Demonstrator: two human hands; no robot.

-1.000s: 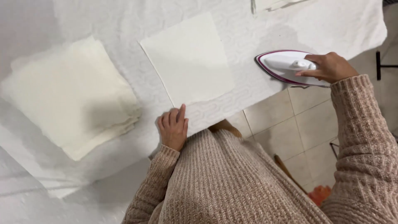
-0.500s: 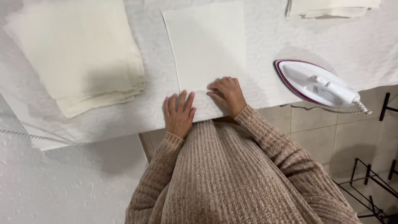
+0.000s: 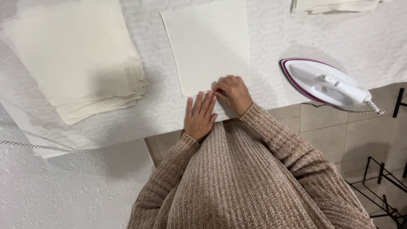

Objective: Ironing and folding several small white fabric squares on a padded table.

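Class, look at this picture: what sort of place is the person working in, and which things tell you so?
Probably a home ironing or sewing corner. A white and purple iron rests on a padded white cover, a stack of cream cloths lies beside it, and both hands work one flat cream cloth square.

Cream square cloth (image 3: 207,44) on white wavy-embossed cover (image 3: 271,80). Left of cloth, cream stack (image 3: 74,59). Right of cloth, white iron (image 3: 326,82) with magenta rim; beige ribbed knit sleeves (image 3: 292,148).

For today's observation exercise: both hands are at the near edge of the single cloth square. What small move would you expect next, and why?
Probably lifting that near edge. The right hand pinches the cream cloth square at its edge, the left hand lies flat beside it, and the iron is parked aside.
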